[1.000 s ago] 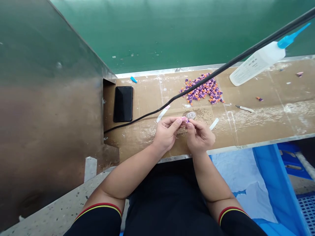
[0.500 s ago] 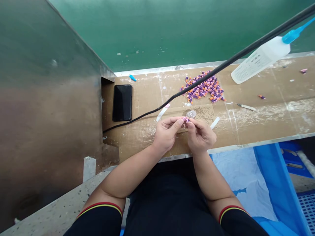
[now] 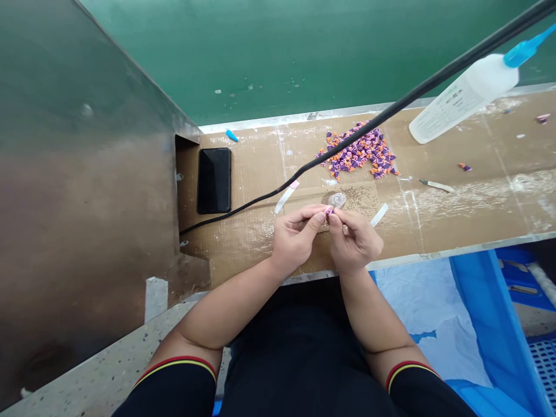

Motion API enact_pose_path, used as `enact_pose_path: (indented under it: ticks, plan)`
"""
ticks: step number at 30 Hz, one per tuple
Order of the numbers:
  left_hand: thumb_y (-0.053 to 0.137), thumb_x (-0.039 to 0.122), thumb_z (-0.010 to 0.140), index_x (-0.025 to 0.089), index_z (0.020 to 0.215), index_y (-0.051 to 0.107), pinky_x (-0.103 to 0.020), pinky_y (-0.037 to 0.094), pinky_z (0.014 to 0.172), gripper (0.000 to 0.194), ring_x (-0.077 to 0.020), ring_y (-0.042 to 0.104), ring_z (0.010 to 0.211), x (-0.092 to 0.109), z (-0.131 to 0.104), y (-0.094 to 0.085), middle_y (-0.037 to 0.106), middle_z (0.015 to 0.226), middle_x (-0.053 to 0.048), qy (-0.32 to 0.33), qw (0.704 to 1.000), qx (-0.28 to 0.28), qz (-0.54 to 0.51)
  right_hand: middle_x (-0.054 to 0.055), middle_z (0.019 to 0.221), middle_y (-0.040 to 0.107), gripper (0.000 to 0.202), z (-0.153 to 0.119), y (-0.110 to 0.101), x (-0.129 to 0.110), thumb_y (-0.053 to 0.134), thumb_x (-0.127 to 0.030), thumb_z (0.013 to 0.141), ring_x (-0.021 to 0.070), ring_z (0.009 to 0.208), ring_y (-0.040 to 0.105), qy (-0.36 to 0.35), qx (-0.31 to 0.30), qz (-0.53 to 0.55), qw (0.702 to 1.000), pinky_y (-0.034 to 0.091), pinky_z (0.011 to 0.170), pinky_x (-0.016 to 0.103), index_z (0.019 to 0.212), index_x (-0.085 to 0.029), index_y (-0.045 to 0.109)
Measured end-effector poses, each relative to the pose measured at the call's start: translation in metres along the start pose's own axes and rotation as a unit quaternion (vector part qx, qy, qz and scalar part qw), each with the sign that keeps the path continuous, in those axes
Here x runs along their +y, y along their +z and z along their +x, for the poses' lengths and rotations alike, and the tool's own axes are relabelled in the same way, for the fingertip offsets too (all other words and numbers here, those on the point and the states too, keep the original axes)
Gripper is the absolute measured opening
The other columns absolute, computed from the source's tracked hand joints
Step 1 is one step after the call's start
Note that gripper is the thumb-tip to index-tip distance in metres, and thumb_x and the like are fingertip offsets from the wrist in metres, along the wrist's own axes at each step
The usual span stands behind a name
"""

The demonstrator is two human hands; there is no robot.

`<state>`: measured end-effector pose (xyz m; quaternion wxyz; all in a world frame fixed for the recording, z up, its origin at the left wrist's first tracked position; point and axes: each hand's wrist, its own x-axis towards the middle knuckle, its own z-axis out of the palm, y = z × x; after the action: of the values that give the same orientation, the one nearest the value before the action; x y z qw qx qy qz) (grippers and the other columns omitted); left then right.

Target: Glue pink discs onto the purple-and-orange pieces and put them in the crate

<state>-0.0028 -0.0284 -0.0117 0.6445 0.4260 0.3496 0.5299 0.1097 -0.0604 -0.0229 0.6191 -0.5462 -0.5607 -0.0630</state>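
Between my two hands is a small pink and purple piece [image 3: 329, 211], mostly covered by fingertips. My left hand [image 3: 297, 234] pinches it from the left with thumb and index finger. From the right, my right hand [image 3: 355, 238] pinches the same piece, its other fingers curled in. Just beyond the fingertips stands a small clear round container [image 3: 337, 200]; what it holds I cannot make out. A heap of small purple, orange and pink pieces [image 3: 362, 152] lies farther back on the cardboard-covered bench [image 3: 256, 174].
A black cable [image 3: 299, 172] crosses above the bench. At left are a phone [image 3: 214, 180], a blue cap [image 3: 231, 135] and a metal cabinet [image 3: 95, 174]. A white bottle [image 3: 467, 98] with a blue nozzle, a small blade tool [image 3: 436, 186] and a blue crate [image 3: 490, 301] are at right.
Both hands stay almost in place, with the small piece turned slightly between the fingertips. The whole view has shifted a little.
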Motion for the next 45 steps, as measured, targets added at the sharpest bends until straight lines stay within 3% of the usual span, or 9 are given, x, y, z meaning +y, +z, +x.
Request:
enact_pose_path:
  ticks: [5,9,13,18,26,36,41,45]
  plan:
    - [0.09,0.05,0.092,0.027,0.096,0.09,-0.035,0.069,0.098,0.024,-0.0228,0.083,0.101,0.0029,-0.0017,0.0027,0.085,0.104,-0.009,0.049,0.998,0.008,0.028,0.0,0.09,0.084,0.008,0.0025,0.0004,-0.004,0.072,-0.023,0.107,0.0191,0.075,0.083,-0.01,0.007,-0.026,1.0,0.069,0.067,0.03,0.11,-0.028,0.077]
    - [0.083,0.034,0.1,0.03,0.104,0.089,-0.033,0.069,0.097,0.009,-0.0206,0.083,0.103,0.0033,-0.0038,0.0018,0.085,0.107,-0.007,0.123,0.991,-0.007,0.054,0.001,0.09,0.084,0.007,0.0018,0.0002,-0.0049,0.071,-0.023,0.108,0.0191,0.074,0.083,-0.013,0.008,-0.028,0.999,0.069,0.065,0.03,0.109,-0.027,0.077]
    - [0.078,0.022,0.101,0.031,0.112,0.088,-0.034,0.069,0.1,0.017,-0.0205,0.083,0.107,0.0014,-0.0044,-0.0012,0.085,0.113,-0.006,0.163,0.982,-0.029,0.09,0.001,0.093,0.085,0.006,-0.0003,0.0004,-0.0035,0.072,-0.023,0.108,0.0184,0.077,0.083,-0.006,0.013,-0.011,1.0,0.07,0.068,0.029,0.11,-0.026,0.076]
    - [0.077,0.019,0.101,0.032,0.117,0.087,-0.036,0.069,0.1,0.023,-0.0217,0.083,0.109,0.0002,-0.0034,-0.004,0.084,0.118,-0.006,0.201,0.969,-0.048,0.138,0.001,0.091,0.084,0.006,-0.0025,0.0003,-0.0017,0.07,-0.026,0.108,0.02,0.076,0.083,0.003,0.016,-0.027,1.0,0.071,0.067,0.031,0.107,-0.026,0.077]
    - [0.076,0.023,0.103,0.034,0.118,0.086,-0.038,0.07,0.1,0.022,-0.023,0.083,0.11,0.0011,-0.0058,-0.0033,0.084,0.12,-0.006,0.183,0.972,-0.056,0.136,0.0,0.093,0.084,0.018,-0.0021,-0.0007,-0.0005,0.073,-0.017,0.105,0.0197,0.079,0.083,-0.01,0.027,0.011,1.0,0.07,0.07,0.031,0.117,-0.028,0.078]
    - [0.078,0.022,0.101,0.035,0.117,0.086,-0.037,0.07,0.1,0.023,-0.0224,0.083,0.108,0.0001,-0.0076,0.0001,0.084,0.118,-0.005,0.182,0.976,-0.048,0.108,0.001,0.091,0.082,0.017,-0.0028,-0.0003,-0.0001,0.073,-0.018,0.105,0.0188,0.076,0.081,-0.019,0.039,0.023,0.999,0.068,0.066,0.03,0.118,-0.027,0.078]
    - [0.085,0.038,0.098,0.033,0.108,0.088,-0.038,0.071,0.098,0.012,-0.0244,0.084,0.104,0.0015,-0.0083,0.0024,0.085,0.112,-0.007,0.143,0.985,-0.027,0.097,0.0,0.092,0.082,0.021,-0.0036,-0.0005,0.0003,0.073,-0.018,0.104,0.0193,0.078,0.081,-0.012,0.039,0.032,0.999,0.067,0.067,0.031,0.121,-0.03,0.078]
    - [0.084,0.039,0.099,0.033,0.108,0.088,-0.039,0.071,0.099,0.012,-0.0242,0.084,0.105,0.0028,-0.0092,0.0031,0.085,0.113,-0.006,0.135,0.986,-0.033,0.095,-0.001,0.09,0.082,0.017,-0.0036,-0.0014,0.001,0.073,-0.02,0.105,0.0195,0.076,0.081,-0.008,0.042,0.022,0.999,0.068,0.067,0.032,0.118,-0.03,0.077]
